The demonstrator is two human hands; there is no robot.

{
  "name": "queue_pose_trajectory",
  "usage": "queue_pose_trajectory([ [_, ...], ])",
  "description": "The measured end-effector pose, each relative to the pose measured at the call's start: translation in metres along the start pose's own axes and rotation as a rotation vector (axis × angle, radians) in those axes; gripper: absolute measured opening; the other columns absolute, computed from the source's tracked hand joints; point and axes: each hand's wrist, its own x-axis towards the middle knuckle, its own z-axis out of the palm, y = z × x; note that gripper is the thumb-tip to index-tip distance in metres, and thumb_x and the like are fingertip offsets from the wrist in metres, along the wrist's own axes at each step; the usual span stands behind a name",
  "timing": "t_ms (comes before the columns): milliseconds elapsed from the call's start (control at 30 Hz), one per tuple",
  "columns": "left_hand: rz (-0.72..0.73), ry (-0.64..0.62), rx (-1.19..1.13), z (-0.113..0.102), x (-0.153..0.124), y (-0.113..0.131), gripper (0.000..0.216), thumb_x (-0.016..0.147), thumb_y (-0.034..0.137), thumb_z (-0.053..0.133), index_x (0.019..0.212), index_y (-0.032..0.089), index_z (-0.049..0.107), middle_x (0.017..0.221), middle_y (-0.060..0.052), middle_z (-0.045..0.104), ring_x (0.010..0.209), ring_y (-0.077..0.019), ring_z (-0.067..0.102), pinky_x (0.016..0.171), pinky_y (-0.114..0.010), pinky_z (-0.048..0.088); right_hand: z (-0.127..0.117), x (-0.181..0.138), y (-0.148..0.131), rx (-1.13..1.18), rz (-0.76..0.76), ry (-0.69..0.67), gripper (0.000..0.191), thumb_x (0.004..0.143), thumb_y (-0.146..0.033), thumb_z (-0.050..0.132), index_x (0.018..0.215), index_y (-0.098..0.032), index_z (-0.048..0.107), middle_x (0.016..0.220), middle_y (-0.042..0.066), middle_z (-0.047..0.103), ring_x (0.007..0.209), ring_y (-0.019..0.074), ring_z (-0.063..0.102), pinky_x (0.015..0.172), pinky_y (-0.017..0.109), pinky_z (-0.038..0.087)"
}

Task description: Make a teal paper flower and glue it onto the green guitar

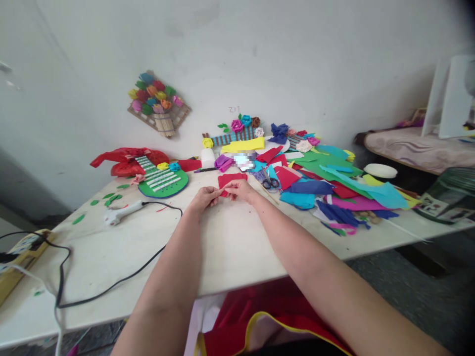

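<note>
A small red piece of crepe paper (230,179) is held a little above the white table (237,247). Its near edge is pinched between the fingertips of my left hand (206,198) and my right hand (239,190), which meet side by side. Dark-handled scissors (270,183) and a thin wooden stick (267,192) lie to the right of my right hand. A white hot glue gun (121,212) rests left of my left hand, its black cord trailing across the tabletop. Behind it lies a green guitar-shaped craft (163,180) with white strips.
Coloured paper scraps (315,187) heap up on the right, near a large glass jar (447,195). Paper flowers (245,123) stand against the wall. Red plastic (129,160) lies at the back left. A power strip (27,257) sits at the left edge, beside the cord.
</note>
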Motion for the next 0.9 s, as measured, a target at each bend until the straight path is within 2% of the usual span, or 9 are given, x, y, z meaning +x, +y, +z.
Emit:
queue_pose_trajectory([
  [167,0.0,-0.003,0.005,-0.001,0.0009,-0.0024,0.036,0.065,0.048,0.069,0.059,0.015,0.056,0.041,0.002,0.048,0.033,-0.0051,0.033,0.036,-0.021,0.018,-0.0006,-0.0032,-0.0042,0.007,0.022,-0.008,0.003,0.073,-0.014,0.063,0.074,-0.012,0.064,0.051,-0.002,0.062,0.038,0.0067,0.051,0.04,0.018,0.041],
  [300,0.013,-0.003,0.01,-0.0018,0.0015,-0.0041,0.037,0.065,0.049,0.068,0.056,0.016,0.053,0.04,0.002,0.047,0.033,-0.0049,0.032,0.036,-0.021,0.018,-0.0022,-0.005,-0.0066,0.016,0.087,-0.022,0.016,0.077,-0.026,0.062,0.071,-0.012,0.061,0.053,0.001,0.064,0.037,0.0061,0.051,0.037,0.016,0.039],
  [500,0.001,0.029,0.027,0.0001,0.0004,-0.0014,0.038,0.064,0.049,0.068,0.055,0.016,0.052,0.04,0.002,0.046,0.033,-0.005,0.032,0.036,-0.022,0.017,-0.0043,-0.005,-0.0056,0.009,0.187,0.016,0.03,0.076,-0.039,0.065,0.062,-0.014,0.054,0.05,0.002,0.062,0.033,0.0064,0.047,0.032,0.017,0.036],
  [900,0.005,0.019,0.099,0.0012,0.0001,-0.0005,0.04,0.066,0.05,0.065,0.057,0.015,0.049,0.041,0.004,0.046,0.034,-0.0042,0.031,0.037,-0.021,0.018,-0.0056,-0.004,-0.0044,-0.009,0.187,0.09,0.024,0.072,-0.026,0.068,0.059,-0.014,0.052,0.046,-0.002,0.06,0.03,0.0052,0.044,0.031,0.017,0.033],
])
